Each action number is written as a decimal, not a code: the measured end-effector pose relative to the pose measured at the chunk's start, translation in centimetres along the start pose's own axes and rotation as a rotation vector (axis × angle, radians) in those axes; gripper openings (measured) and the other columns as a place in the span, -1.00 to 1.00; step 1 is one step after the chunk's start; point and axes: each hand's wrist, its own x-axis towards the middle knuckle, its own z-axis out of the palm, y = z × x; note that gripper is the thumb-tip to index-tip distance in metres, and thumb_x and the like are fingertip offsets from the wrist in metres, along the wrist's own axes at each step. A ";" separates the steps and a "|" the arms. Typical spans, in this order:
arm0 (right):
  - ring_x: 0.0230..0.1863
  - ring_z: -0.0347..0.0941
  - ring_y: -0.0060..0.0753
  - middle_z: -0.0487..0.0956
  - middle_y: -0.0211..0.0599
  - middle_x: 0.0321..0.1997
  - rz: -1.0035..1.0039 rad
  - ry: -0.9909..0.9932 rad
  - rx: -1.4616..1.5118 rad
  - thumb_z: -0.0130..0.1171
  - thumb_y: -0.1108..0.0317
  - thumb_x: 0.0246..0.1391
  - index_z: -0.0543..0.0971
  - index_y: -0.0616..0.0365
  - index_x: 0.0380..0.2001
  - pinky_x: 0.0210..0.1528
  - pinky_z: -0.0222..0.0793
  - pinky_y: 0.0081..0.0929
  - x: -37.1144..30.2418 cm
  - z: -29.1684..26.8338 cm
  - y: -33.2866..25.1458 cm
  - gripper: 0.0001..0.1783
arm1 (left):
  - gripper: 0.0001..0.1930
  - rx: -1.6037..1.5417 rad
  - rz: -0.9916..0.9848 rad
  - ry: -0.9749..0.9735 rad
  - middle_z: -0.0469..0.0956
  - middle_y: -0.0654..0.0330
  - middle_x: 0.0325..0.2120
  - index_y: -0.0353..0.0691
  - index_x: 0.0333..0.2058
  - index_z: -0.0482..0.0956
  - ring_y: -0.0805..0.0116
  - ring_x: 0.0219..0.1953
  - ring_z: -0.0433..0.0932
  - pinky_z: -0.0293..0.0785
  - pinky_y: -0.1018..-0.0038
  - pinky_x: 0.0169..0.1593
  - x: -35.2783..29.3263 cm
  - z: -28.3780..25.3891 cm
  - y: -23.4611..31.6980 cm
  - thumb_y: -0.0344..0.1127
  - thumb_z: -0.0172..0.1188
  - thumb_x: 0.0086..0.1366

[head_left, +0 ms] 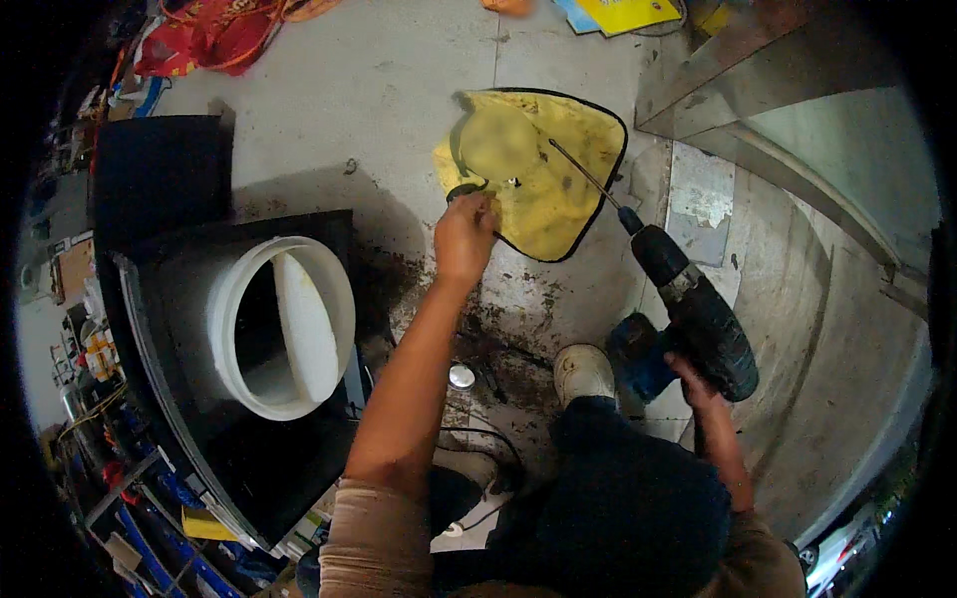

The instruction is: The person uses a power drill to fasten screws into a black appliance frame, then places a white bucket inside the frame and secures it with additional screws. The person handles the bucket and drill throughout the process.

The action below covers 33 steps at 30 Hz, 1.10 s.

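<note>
My left hand (pixel 465 239) reaches forward, its fingers closed at the near left edge of a yellow cloth (pixel 563 214) with black trim. The cloth lies on the floor, stained, with a blurred round patch at its upper left. In my right hand (pixel 698 387) is a cordless drill (pixel 693 304), black and blue, held by its grip. A long thin bit (pixel 583 171) runs from the drill's chuck up and left, its tip over the cloth. Whether the tip touches the cloth, I cannot tell.
To the left, a white round plastic tub (pixel 227 329) rests on a black box-like unit (pixel 299 453). A metal frame (pixel 797 179) with a pale panel stands at the right. Red bags (pixel 204 40) lie at the far left. My shoe (pixel 584 374) is on the dirty floor.
</note>
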 end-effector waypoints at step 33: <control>0.04 0.29 -0.31 0.38 -0.33 0.04 -0.388 -0.581 -0.730 0.34 0.41 -0.20 0.29 0.04 0.11 0.14 0.19 -0.31 -4.8 -5.2 2.2 -0.27 | -0.81 -2.108 -0.432 -0.128 0.44 0.14 -0.20 -0.28 -0.22 0.47 0.22 -0.09 0.42 0.45 0.26 -0.05 -15.7 -11.5 3.0 -0.35 0.06 0.21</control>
